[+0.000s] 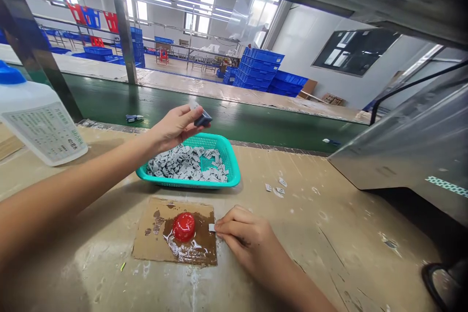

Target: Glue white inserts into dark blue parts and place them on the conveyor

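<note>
My left hand point(178, 126) is raised over the back of a green basket point(236, 175), its fingers closed on a dark blue-grey part point(204, 119). Many small grey pieces point(179, 163) fill much of the basket. Between the fingertips of my right hand point(243, 234) is a small light grey piece point(212, 227), at the right edge of a cardboard sheet point(146, 243). A round red object point(184, 227), glossy and wet, sits on the cardboard with a shiny wet patch around it.
Several loose grey pieces point(280, 190) lie right of the basket. A white bottle with a blue cap point(44, 122) stands at the left. Behind the table runs a green conveyor point(248, 131) with small parts on it. A metal housing point(402, 141) rises at the right.
</note>
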The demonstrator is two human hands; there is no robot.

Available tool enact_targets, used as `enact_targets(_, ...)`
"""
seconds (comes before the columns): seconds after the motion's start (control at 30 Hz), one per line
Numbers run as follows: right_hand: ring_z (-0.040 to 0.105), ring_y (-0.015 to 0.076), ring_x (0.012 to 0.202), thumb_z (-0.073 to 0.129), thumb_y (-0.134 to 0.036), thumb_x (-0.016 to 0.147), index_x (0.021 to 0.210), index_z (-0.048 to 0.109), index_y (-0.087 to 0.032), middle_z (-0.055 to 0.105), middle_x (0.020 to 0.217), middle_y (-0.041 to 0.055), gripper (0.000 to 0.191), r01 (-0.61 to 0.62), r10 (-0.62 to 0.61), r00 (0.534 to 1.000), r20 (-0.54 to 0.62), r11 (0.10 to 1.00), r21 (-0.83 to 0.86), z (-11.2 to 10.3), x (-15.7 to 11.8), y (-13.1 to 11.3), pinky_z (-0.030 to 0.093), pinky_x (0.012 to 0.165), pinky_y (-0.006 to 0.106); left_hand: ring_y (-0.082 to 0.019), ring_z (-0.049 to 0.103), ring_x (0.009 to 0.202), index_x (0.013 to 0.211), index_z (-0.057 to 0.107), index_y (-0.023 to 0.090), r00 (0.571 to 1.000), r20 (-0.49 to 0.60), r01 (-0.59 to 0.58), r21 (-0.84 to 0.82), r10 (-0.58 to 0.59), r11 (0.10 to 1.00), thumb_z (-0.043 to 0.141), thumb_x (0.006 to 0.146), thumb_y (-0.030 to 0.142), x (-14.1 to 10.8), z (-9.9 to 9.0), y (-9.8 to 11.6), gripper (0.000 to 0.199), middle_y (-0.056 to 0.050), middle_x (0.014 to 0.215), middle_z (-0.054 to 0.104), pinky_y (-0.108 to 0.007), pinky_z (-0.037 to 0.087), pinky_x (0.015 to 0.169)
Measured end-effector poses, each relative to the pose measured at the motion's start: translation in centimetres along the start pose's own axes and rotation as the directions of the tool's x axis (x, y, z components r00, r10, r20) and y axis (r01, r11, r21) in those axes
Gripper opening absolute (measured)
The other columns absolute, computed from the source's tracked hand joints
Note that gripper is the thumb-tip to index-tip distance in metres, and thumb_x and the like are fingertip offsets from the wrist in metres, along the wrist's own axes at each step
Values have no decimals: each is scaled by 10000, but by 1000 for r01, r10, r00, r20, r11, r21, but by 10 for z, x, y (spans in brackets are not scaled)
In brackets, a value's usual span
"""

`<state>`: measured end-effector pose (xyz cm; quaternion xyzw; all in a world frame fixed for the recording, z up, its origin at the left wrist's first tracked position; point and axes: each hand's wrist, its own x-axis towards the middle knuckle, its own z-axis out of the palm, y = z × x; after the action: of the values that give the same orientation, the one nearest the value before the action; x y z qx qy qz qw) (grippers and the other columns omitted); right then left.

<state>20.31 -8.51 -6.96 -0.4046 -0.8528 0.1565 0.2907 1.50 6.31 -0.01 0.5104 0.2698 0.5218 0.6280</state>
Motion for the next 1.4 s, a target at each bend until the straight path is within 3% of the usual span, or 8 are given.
enact_targets(0.1, 583, 154, 661, 481, -70, 778, 761, 657, -165, 622, 712, 62, 200, -1, 1, 1000, -23, 1000, 24, -1, 1, 0, 490, 576, 260, -80, 574, 695, 739, 576, 117, 997, 46, 70, -52, -68, 996, 603, 703, 130, -28, 8, 2, 47, -8, 709, 599, -203, 454, 686)
enact_targets(0.23, 599, 143, 690, 506, -65, 777, 801, 649, -191, 633, 741, 45, 192, 39, -26, 985, -170, 997, 73, -7, 2, -9, 504, 602, 247, -91, 559, 716, 836, 616, 135, 987, 78, 139, 34, -142, 990, 696, 566, 48, -43, 9, -2, 294, -16, 797, 632, -231, 427, 707)
enact_targets(0.3, 606, 144, 698, 521, -52, 767, 811, 646, -193, 635, 750, 47, 194, 67, -47, 966, -255, 995, 70, -9, 3, -15, 511, 604, 243, -95, 559, 729, 830, 625, 141, 985, 88, 143, 46, -146, 989, 700, 576, 75, -45, 10, -4, 273, -15, 811, 633, -245, 422, 723)
enact_targets(0.4, 600, 148, 666, 513, -48, 765, 822, 651, -182, 629, 730, 58, 201, 88, -78, 973, -220, 995, 39, -9, 2, -22, 512, 576, 249, -119, 575, 792, 796, 627, 138, 978, 137, 152, 54, -158, 987, 667, 640, 143, -47, 12, -7, 161, -29, 838, 638, -275, 427, 776)
enact_targets(0.7, 591, 140, 636, 552, -32, 737, 813, 660, -203, 612, 699, 41, 217, 70, -43, 957, -288, 994, 84, -17, 2, -30, 502, 557, 233, -161, 585, 768, 722, 565, 152, 934, 314, -7, 493, -170, 870, 704, 587, 242, -63, 21, -10, 214, -37, 818, 630, -277, 464, 669)
enact_targets(0.87, 572, 133, 658, 590, -42, 727, 852, 660, -286, 615, 732, 2, 283, -29, 115, 867, -485, 983, 182, -34, 0, -36, 481, 576, 233, -175, 584, 776, 727, 564, 147, 885, 406, -42, 556, -227, 830, 676, 618, 227, -73, 33, -10, 176, -34, 789, 617, -282, 457, 689)
enact_targets(1.07, 578, 143, 652, 601, -79, 733, 857, 669, -265, 615, 733, 12, 233, -104, 205, 869, -450, 966, 238, -32, -2, -31, 488, 580, 255, -155, 574, 742, 757, 597, 142, 885, 403, -98, 648, -232, 755, 653, 639, 212, -85, 43, -8, 147, -15, 759, 623, -245, 424, 673)
enact_targets(1.4, 593, 128, 697, 599, -1, 708, 886, 668, -261, 621, 752, 0, 323, -37, 126, 898, -422, 976, 213, -27, 0, -33, 502, 616, 241, -116, 545, 686, 744, 578, 147, 889, 403, -158, 714, -216, 682, 606, 679, 258, -94, 46, -5, 132, 10, 720, 599, -199, 389, 608)
